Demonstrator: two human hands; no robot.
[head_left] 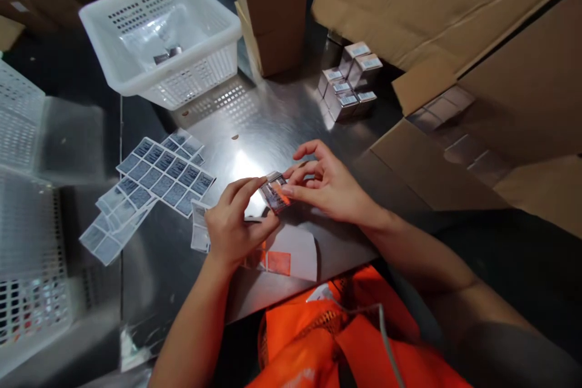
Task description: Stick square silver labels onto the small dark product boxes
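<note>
My left hand (pixel 231 221) is closed around a small shiny box (pixel 269 194), thumb at its near edge and fingers at its far edge. The box is held tilted just above the metal table. An orange sticker (pixel 282 195) shows against the box's face, and the thumb of my right hand (pixel 328 187) touches it. My right thumb and forefinger are pinched there, with the other fingers curled above. Beneath my left hand lies a white backing sheet (pixel 304 245) carrying orange stickers, partly covered by the hand.
Sheets of grey-blue labels (pixel 166 176) overlap on the table at left. A white plastic basket (pixel 170 76) stands behind them. Small boxes (pixel 348 100) are stacked at back right, near an open carton (pixel 436 163) holding more. A tall cardboard box (pixel 279 18) stands at the back.
</note>
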